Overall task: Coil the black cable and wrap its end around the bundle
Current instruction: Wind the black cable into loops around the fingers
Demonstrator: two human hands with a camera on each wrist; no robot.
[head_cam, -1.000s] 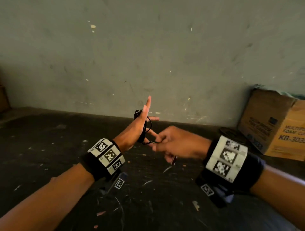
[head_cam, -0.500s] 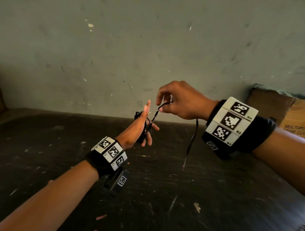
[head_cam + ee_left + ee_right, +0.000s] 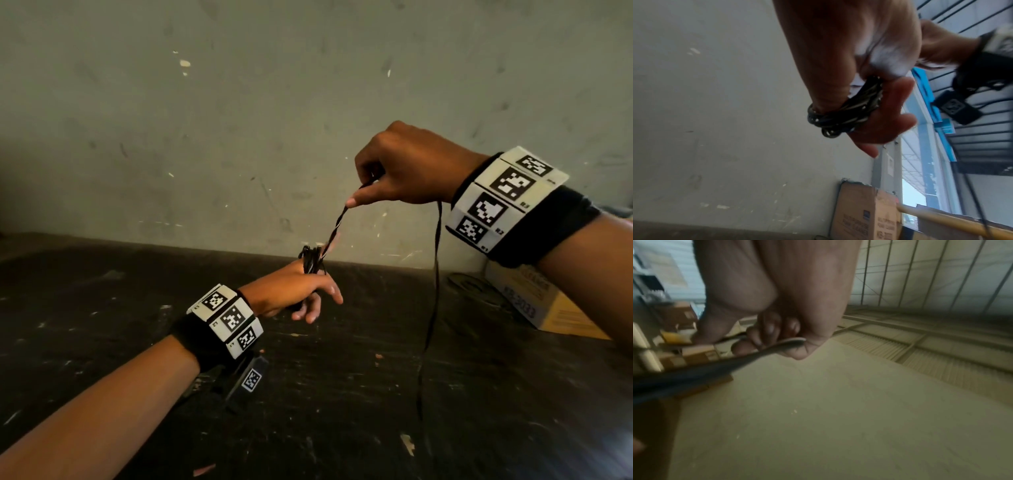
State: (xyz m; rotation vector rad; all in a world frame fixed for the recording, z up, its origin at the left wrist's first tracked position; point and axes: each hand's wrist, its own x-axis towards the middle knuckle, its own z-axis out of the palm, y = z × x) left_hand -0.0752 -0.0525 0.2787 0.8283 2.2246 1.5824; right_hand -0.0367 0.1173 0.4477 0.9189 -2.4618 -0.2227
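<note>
The black cable (image 3: 335, 233) is looping in a bundle (image 3: 846, 113) around my left hand (image 3: 294, 291), between thumb and fingers, which are staying loose and mostly straight. One part is stretching up to my right hand (image 3: 407, 168), which is pinching it tight. The rest is hanging down toward the dark surface (image 3: 479, 411). A cardboard box (image 3: 534, 305) is sitting by the wall.

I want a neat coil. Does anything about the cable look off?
The cable is kinked and twisted between the right hand and the bundle wound round the left hand; the bundle's loops cross unevenly.
</note>
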